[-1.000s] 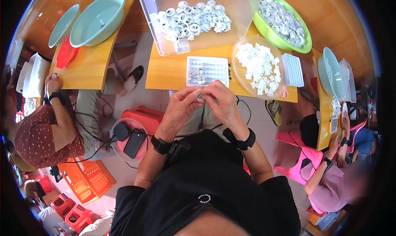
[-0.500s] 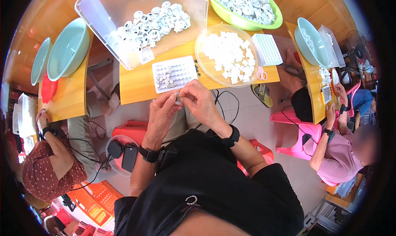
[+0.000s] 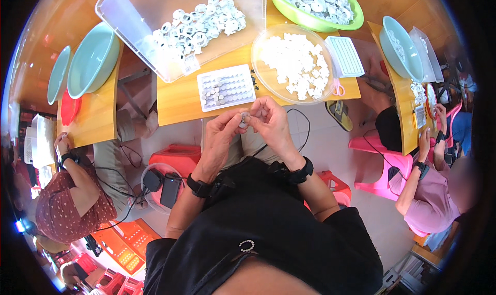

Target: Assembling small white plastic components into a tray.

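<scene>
My left hand (image 3: 222,135) and my right hand (image 3: 270,123) meet just in front of the table's near edge. Between their fingertips they pinch a small round whitish part (image 3: 243,121), mostly covered by the fingers. Just beyond lies a white tray (image 3: 238,75) with rows of round pockets, several small silvery discs (image 3: 213,94) in its left part. Little dark pieces (image 3: 254,80) lie along the tray's right side. A round clear tray (image 3: 263,74) holds a heap of small white plastic pieces (image 3: 297,62).
Behind stands a clear bin (image 3: 134,47) with round white parts, and a green basin (image 3: 314,22) full of similar parts. Pink scissors (image 3: 338,87) and a ridged white tray (image 3: 346,56) lie at right. Co-workers sit left (image 3: 77,202) and right (image 3: 431,197). Cables hang by a red stool (image 3: 175,158).
The whole view has shifted slightly, moving the table and bins a little to the right. Both hands stay together at the small round part, with fingers slightly rearranged.
</scene>
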`<state>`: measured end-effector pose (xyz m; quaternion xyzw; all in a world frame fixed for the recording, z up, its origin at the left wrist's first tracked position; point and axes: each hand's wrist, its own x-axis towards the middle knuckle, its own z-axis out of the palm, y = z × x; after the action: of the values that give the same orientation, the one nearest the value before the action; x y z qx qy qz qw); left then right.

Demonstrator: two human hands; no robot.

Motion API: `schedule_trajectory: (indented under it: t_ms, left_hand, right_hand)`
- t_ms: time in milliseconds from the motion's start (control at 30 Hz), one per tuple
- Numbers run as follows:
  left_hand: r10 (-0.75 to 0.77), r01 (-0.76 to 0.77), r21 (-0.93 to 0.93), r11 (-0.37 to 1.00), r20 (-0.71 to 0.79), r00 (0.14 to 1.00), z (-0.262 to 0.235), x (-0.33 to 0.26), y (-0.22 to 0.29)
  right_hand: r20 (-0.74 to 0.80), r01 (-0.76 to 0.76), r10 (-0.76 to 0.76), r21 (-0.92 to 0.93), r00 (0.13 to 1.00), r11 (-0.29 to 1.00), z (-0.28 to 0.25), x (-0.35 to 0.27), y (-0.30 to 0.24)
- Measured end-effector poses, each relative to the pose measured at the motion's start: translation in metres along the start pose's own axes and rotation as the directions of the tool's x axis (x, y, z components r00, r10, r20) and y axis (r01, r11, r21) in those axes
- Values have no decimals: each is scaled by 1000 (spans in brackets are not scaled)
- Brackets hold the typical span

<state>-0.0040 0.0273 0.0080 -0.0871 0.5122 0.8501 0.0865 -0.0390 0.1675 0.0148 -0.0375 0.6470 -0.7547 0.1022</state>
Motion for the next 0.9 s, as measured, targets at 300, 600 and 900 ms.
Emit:
schedule_trajectory:
  t_ms: [300,600,900]
  left_hand:
    - [-64,58,-187,981,-27,998,-10,-5,6]
    - [-98,88,-228,970,-32,995,-16,-2,9]
    - [-112,103,-247,964,-23,993,-18,-4,7]
  right_hand:
    - [-108,245,-360,-555,927,795,-63,37,-30]
    - [420,441,-138,-836,897,327,-111,69,-30]
    - [587,623,-226,-770,777,141,-109,74,-30]
